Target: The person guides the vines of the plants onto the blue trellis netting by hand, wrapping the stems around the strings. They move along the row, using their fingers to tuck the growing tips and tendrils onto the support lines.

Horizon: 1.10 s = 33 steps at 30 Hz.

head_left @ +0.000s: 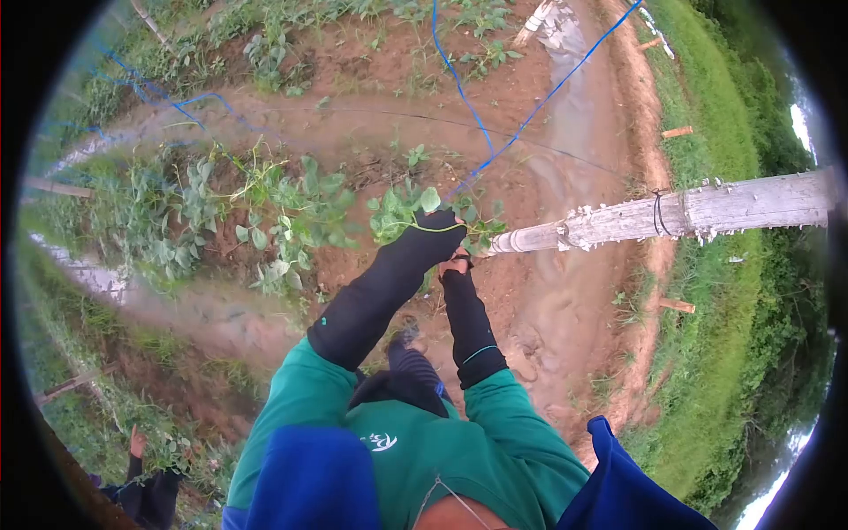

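Vine (396,215) with soft leaves, beside a pale post (609,215); left hand (448,225) and right hand (458,261) close together there, finger spread and grip impossible to tell. Likely light, easily torn, best held by its stem. Blue twine (459,95), muddy soil (565,291), grassy bank (720,318) outdoors.

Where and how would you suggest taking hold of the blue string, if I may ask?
I would pinch the blue string on its short single run just below the fork, coming from the near side. Both strands have joined there, it looks fairly straight, and the leaves crowd only its lower end.
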Tool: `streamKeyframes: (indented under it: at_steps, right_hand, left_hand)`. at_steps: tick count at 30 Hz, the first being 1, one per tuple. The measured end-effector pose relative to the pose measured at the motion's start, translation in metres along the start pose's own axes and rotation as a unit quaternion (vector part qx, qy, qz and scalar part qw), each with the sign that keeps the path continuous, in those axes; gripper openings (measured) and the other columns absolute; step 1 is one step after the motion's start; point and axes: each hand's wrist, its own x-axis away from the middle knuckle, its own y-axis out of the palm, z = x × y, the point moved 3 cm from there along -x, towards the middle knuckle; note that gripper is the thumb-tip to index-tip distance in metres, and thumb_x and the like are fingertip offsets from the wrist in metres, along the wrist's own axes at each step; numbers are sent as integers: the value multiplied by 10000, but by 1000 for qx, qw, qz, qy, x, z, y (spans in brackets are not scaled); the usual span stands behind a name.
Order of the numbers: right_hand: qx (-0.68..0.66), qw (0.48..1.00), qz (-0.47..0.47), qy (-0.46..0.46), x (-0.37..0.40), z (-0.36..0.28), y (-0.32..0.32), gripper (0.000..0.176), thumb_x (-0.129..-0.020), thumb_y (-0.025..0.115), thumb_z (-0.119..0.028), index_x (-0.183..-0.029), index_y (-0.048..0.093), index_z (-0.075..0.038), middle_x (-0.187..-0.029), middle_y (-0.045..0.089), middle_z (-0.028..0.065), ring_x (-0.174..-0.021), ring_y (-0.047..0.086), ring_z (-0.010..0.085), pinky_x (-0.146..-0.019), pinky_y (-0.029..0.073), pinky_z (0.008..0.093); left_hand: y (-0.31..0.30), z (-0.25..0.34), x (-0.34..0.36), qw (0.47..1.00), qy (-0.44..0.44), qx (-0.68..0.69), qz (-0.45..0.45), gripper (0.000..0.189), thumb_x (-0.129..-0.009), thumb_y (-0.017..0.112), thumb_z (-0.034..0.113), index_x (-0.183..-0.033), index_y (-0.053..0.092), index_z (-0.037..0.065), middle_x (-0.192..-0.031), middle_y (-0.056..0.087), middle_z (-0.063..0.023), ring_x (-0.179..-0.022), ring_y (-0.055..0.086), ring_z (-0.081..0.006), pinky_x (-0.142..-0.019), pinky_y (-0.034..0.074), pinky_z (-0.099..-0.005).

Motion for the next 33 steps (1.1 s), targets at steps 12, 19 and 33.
streamKeyframes:
  at_steps: [12,19,33]
  right_hand:
    - [-87,979,137,-122,-22,-74,33,328,-795,491,-217,-1054,429,-24,-952,538,115,-831,532,181,-730,422,281]
    - [351,934,-65,-15,-73,-73,67,156,-787,468,-47,-922,535,-10,-808,589,65,-672,538,107,-606,416,204]
    - [526,835,-148,-71,-19,-81,81,244,-737,501,-134,-969,564,-92,-712,570,64,-646,493,115,-629,384,243]
  left_hand:
    - [-85,-33,-25,946,-250,206,14,131,-736,525,167,-796,550,53,-628,536,-61,-581,509,-129,-551,393,-247]
    - [0,-116,13,836,-381,375,120,213,-758,491,209,-795,557,9,-657,556,-26,-530,478,-94,-480,389,-226]
    - [-3,-103,44,773,-408,476,-99,249,-735,518,224,-958,554,121,-651,522,-11,-465,389,-44,-413,318,-194]
